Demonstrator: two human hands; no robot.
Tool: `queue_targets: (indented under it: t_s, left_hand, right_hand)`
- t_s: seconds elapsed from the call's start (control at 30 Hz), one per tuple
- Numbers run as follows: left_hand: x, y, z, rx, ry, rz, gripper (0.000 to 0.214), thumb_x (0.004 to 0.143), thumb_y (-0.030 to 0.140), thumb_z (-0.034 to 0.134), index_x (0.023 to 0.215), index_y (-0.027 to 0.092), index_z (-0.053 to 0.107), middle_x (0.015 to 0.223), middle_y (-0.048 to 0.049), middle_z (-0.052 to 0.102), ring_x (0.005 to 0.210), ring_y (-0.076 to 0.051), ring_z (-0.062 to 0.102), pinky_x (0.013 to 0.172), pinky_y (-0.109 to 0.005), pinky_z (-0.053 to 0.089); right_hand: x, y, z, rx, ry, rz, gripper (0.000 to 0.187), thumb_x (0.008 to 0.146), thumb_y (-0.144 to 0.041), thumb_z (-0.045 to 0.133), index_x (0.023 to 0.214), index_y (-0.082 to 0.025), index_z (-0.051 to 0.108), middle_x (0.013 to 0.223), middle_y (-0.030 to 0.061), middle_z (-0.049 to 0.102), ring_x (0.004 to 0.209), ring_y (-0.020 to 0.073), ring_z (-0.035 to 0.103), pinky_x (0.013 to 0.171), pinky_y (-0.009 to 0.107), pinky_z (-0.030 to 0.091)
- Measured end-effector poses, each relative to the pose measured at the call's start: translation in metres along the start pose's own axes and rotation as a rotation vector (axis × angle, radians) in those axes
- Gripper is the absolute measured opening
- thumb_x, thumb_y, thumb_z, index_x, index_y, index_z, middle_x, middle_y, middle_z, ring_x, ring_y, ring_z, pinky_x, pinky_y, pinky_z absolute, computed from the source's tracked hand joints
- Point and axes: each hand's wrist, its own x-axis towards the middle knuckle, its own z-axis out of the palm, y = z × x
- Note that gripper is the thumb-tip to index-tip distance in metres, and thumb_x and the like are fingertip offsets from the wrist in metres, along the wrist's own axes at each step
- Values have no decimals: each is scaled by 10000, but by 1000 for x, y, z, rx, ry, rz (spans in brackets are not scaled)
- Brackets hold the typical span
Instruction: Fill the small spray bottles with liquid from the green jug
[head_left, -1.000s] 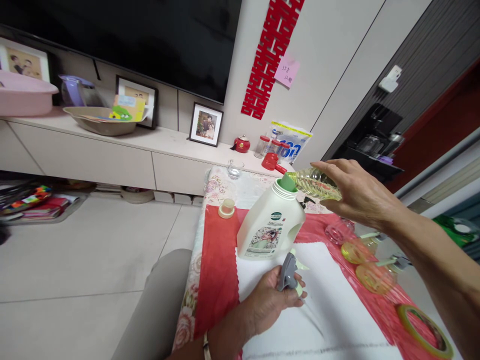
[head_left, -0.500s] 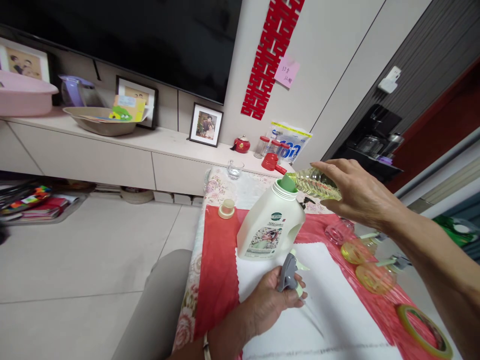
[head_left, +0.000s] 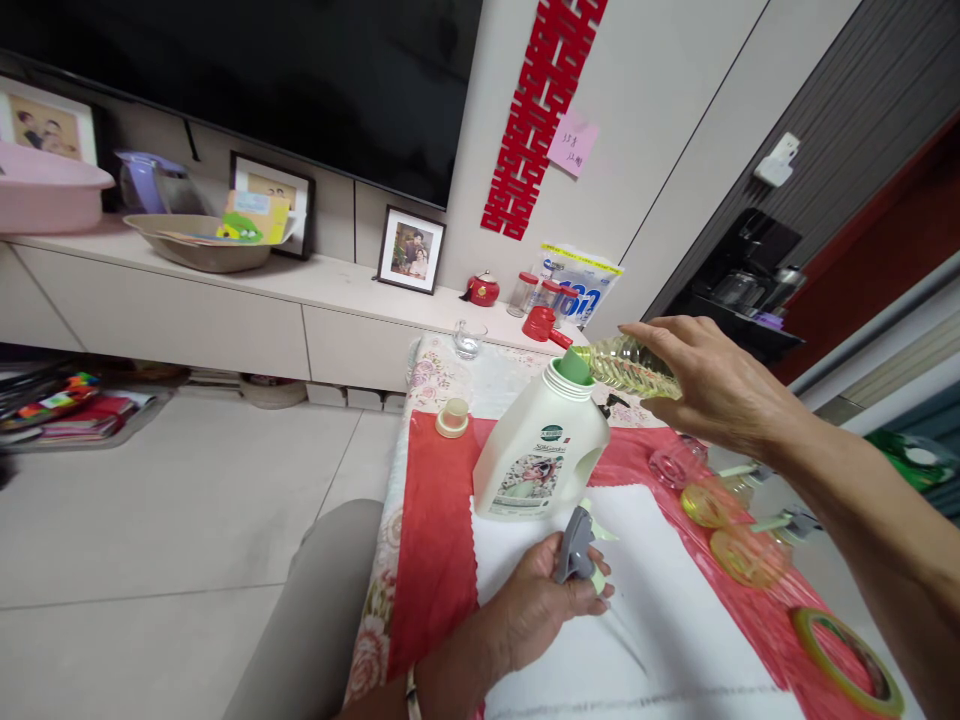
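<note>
My right hand (head_left: 709,385) grips a clear ribbed bottle (head_left: 634,370) of yellowish liquid, tipped nearly level. Its mouth meets the green pouring spout (head_left: 574,366) in the neck of a white detergent jug (head_left: 541,440), which stands upright. Whether liquid is flowing I cannot tell. Below the jug, my left hand (head_left: 544,590) is palm up, its fingers closed around a grey and pale-green spray trigger head (head_left: 576,545). A thin dip tube (head_left: 626,640) hangs down from that head. Left of the jug sits its pale cap (head_left: 453,417).
The table carries a red cloth (head_left: 435,530) and a white cloth (head_left: 570,670). Along the right edge are yellow spray bottles (head_left: 750,552), a pink clear item (head_left: 677,460) and a tape roll (head_left: 847,660). A glass cup (head_left: 469,340) stands at the back.
</note>
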Motion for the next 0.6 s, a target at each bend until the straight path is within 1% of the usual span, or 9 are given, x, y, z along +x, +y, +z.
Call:
queue_targets:
  t_s: [0.23,0.37,0.6]
  left_hand:
    - [1,-1,-1,-2,-3,0,476,568,234,917,949,167,640,964,-30,631,874,-178,661,816,-333,487]
    - [1,-1,0,3,-2,3,472,568,228,918,943,165,639,931,-27,632,868,-171,653,800,-322,482]
    - [0,1,1,6,0,-3,497,564,247,928,954,162,632,935,-26,638,855,-169,663,809,-330,477]
  right_hand:
    - [0,1,0,0,-1,-1,731,764,-244,585,1476,-183,427,1317,135,533,1140,313,519,943,464,501]
    - [1,0,0,-8,4,-3,729,760,-236,579,1472,-191,431,1315,130,536,1131,312,523,943,466,502]
    - [2,-1,-4,-29,-22,7,719,773,-252,574,1475,-192,431,1312,130,535,1128,309,520,935,463,502]
